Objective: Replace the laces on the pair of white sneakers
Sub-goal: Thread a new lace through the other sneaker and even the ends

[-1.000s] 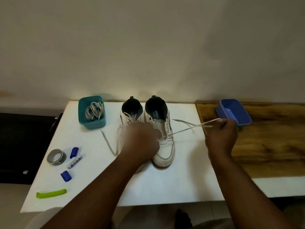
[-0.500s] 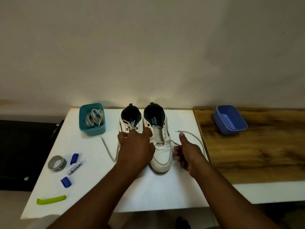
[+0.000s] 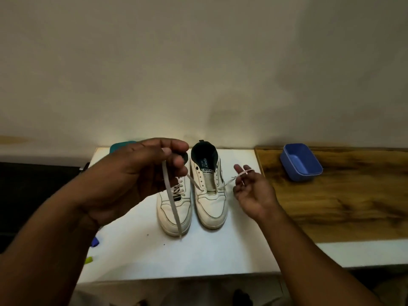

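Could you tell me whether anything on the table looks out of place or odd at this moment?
Only the laces: the right sneaker has bare eyelets, with a single lace strung loosely from the left hand to the right hand. The left sneaker is still laced. Nothing looks spilled or damaged.

You have two white sneakers point(image 3: 174, 208) point(image 3: 210, 195) on the white table point(image 3: 198, 257), and one loose lace point(image 3: 171, 195) running between your two hands point(image 3: 132, 177) point(image 3: 254, 193). You can count two tubs: one blue tub point(image 3: 301, 162) and one teal tub point(image 3: 120, 145), mostly hidden. One small blue piece point(image 3: 95, 242) and one green piece point(image 3: 88, 259) peek out.
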Tool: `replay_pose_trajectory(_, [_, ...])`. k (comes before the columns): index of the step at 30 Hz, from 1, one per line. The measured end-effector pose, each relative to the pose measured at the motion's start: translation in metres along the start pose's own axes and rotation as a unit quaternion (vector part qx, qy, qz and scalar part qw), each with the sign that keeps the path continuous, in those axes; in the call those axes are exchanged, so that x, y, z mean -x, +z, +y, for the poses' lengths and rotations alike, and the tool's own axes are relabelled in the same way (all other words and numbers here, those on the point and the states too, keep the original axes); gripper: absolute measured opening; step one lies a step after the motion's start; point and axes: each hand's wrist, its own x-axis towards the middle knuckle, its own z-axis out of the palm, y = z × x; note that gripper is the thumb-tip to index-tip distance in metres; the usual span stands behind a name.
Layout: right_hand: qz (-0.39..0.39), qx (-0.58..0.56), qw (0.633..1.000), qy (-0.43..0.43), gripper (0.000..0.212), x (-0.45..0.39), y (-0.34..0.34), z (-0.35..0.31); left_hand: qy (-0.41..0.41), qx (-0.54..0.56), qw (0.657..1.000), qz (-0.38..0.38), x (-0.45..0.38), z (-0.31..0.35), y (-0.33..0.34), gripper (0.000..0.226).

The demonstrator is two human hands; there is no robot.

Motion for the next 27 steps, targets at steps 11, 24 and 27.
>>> replay_pose_trajectory(11, [-0.061, 0.264, 0.899, -0.343, 0.025, 0.123, 0.103, -0.096, 0.062, -0.052, 0.996, -0.026, 0.021, 0.078, 0.044, 0.059])
replay_pose_trajectory(24, [-0.079, 0.364, 0.794, -0.48, 0.021, 0.194, 0.153, -0.102, 0.243, -0.436, 0.854, 0.149, 0.008, 0.1, 0.066, 0.029])
replay_pose_trajectory(27, [-0.093, 0.371, 0.785, -0.487, 0.02, 0.198, 0.158, -0.092, 0.276, -0.424, 0.842, 0.189, -0.002, 0.094, 0.074, 0.026])
